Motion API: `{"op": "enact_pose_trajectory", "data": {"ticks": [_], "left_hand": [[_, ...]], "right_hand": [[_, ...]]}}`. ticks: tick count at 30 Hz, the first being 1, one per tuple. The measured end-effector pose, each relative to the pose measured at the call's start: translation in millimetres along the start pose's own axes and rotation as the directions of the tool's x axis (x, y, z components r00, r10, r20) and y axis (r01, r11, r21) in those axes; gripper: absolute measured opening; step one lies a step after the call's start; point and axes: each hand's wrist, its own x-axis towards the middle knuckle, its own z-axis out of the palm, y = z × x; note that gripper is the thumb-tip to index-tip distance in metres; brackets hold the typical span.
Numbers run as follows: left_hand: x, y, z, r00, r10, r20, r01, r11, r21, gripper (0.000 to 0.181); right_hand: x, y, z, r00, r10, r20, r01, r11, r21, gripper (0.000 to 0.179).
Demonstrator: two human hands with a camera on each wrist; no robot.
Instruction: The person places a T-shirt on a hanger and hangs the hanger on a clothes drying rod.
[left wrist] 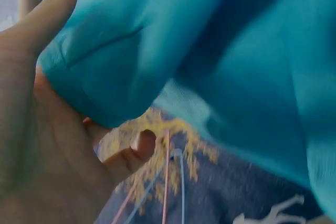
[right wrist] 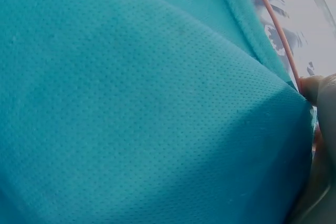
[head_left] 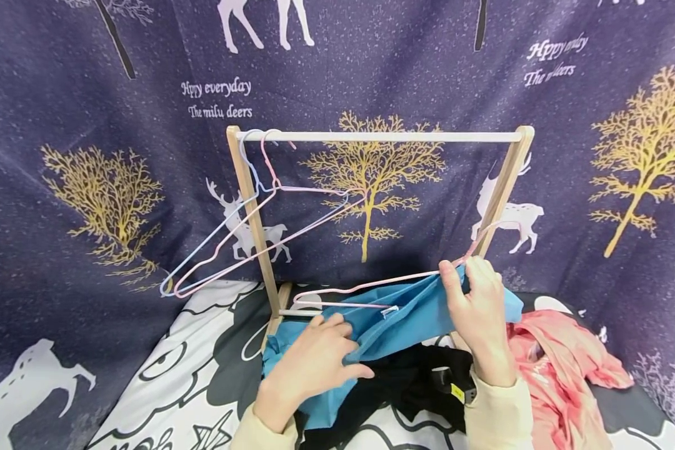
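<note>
Below the rack's bar, my right hand (head_left: 478, 309) pinches a pink clothes hanger (head_left: 365, 285) near its hook, together with the edge of a blue garment (head_left: 422, 315). One arm of the hanger reaches left along the cloth, close to a small white label (head_left: 390, 311). In the right wrist view, fingertips (right wrist: 312, 88) meet the hanger wire (right wrist: 281, 32) at the edge of the dotted cloth (right wrist: 136, 103). My left hand (head_left: 315, 359) touches the garment's left part, thumb held apart. The left wrist view shows cloth (left wrist: 105, 72) between its spread thumb and fingers.
A small rack with wooden posts (head_left: 253, 219) and a white bar (head_left: 382, 136) stands behind. Blue (head_left: 202, 247) and pink (head_left: 216, 253) hangers hang at its left end. Black clothing (head_left: 405, 381) and a coral garment (head_left: 562, 356) lie on the patterned sheet (head_left: 174, 375).
</note>
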Motion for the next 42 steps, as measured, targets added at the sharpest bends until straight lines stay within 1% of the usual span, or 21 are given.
{"op": "enact_pose_trajectory", "data": {"ticks": [2, 5, 8, 11, 13, 15, 17, 19, 20, 21, 23, 26, 29, 31, 33, 34, 36, 38, 40, 41, 42], "left_hand": [[-4.5, -7.9, -7.8, 0.999, 0.004, -0.039, -0.004, 1.000, -0.006, 0.039], [-10.8, -19.1, -18.2, 0.992, 0.001, -0.123, -0.007, 0.999, -0.048, 0.033], [-17.4, -28.4, -26.9, 0.980, -0.017, -0.200, -0.004, 0.994, -0.108, 0.034], [-23.7, -36.1, -32.5, 0.960, -0.034, -0.277, -0.007, 0.989, -0.148, 0.032], [-26.9, -40.6, -34.5, 0.941, -0.033, -0.338, -0.030, 0.983, -0.179, 0.027], [-29.3, -44.9, -36.1, 0.911, -0.020, -0.411, -0.069, 0.977, -0.201, 0.022], [-32.3, -49.0, -37.7, 0.881, -0.015, -0.472, -0.106, 0.968, -0.228, 0.019], [-35.3, -52.3, -39.3, 0.858, -0.026, -0.513, -0.121, 0.960, -0.251, 0.019], [-36.9, -53.8, -40.1, 0.850, -0.036, -0.525, -0.121, 0.958, -0.261, 0.020], [-38.3, -55.1, -40.7, 0.847, -0.052, -0.530, -0.114, 0.954, -0.276, 0.020], [-41.0, -57.0, -41.7, 0.845, -0.086, -0.528, -0.092, 0.949, -0.302, 0.018], [-43.9, -59.0, -42.7, 0.847, -0.137, -0.513, -0.050, 0.941, -0.334, 0.014], [-45.6, -60.2, -43.0, 0.850, -0.186, -0.493, 0.005, 0.938, -0.345, 0.022], [-46.2, -60.3, -42.6, 0.850, -0.225, -0.476, 0.055, 0.937, -0.345, 0.028], [-46.2, -59.9, -42.1, 0.846, -0.258, -0.465, 0.094, 0.933, -0.348, 0.035], [-46.0, -59.6, -41.8, 0.843, -0.277, -0.462, 0.114, 0.930, -0.350, 0.040], [-45.6, -59.0, -41.3, 0.829, -0.309, -0.467, 0.139, 0.921, -0.363, 0.047], [-45.1, -59.2, -40.7, 0.808, -0.334, -0.486, 0.160, 0.917, -0.365, 0.047], [-44.6, -60.4, -39.1, 0.788, -0.357, -0.502, 0.205, 0.920, -0.333, 0.039], [-44.3, -61.5, -38.2, 0.782, -0.366, -0.504, 0.227, 0.921, -0.317, 0.033], [-44.0, -62.9, -36.8, 0.781, -0.373, -0.501, 0.251, 0.922, -0.295, 0.026]], "right_hand": [[0.1, 2, -2, 1.000, 0.010, -0.008, -0.010, 1.000, 0.003, 0.024], [0.3, 4, -4, 1.000, 0.017, -0.013, -0.017, 1.000, 0.003, 0.022], [0.4, 4, -4, 1.000, 0.014, -0.012, -0.013, 1.000, 0.005, 0.023], [0.1, 3, -2, 1.000, 0.003, -0.020, -0.003, 1.000, 0.011, 0.027], [-0.2, 3, -1, 1.000, 0.000, -0.028, 0.001, 1.000, 0.020, 0.027], [-0.6, 2, -1, 1.000, -0.004, -0.028, 0.005, 1.000, 0.029, 0.026], [-0.4, 2, -1, 1.000, -0.014, -0.023, 0.015, 0.999, 0.034, 0.025], [-0.1, 1, 0, 0.999, -0.032, -0.011, 0.032, 0.999, 0.029, 0.028], [0.0, 1, 0, 0.999, -0.041, -0.010, 0.041, 0.999, 0.026, 0.030], [0.1, 1, 1, 0.999, -0.049, -0.005, 0.049, 0.999, 0.021, 0.031], [0.3, 0, 2, 0.998, -0.064, -0.005, 0.064, 0.998, 0.012, 0.031], [-0.1, 1, 2, 0.997, -0.071, -0.012, 0.071, 0.997, 0.007, 0.027], [-0.3, 0, 2, 0.998, -0.066, 0.007, 0.066, 0.998, 0.003, 0.025], [-0.3, -2, 2, 0.998, -0.061, 0.021, 0.061, 0.998, 0.004, 0.025], [-0.5, -3, 1, 0.997, -0.060, 0.040, 0.060, 0.998, 0.004, 0.025], [-0.5, -4, 1, 0.997, -0.063, 0.039, 0.063, 0.998, 0.007, 0.024], [-0.6, -5, 1, 0.997, -0.069, 0.039, 0.069, 0.998, 0.005, 0.025], [-0.8, -7, 1, 0.997, -0.068, 0.045, 0.068, 0.998, 0.001, 0.026], [-1.3, -9, 3, 0.997, -0.067, 0.049, 0.068, 0.998, -0.001, 0.026], [-1.9, -10, 4, 0.996, -0.065, 0.058, 0.065, 0.998, -0.003, 0.026], [-2.5, -11, 5, 0.996, -0.063, 0.070, 0.064, 0.998, -0.005, 0.025]]}}
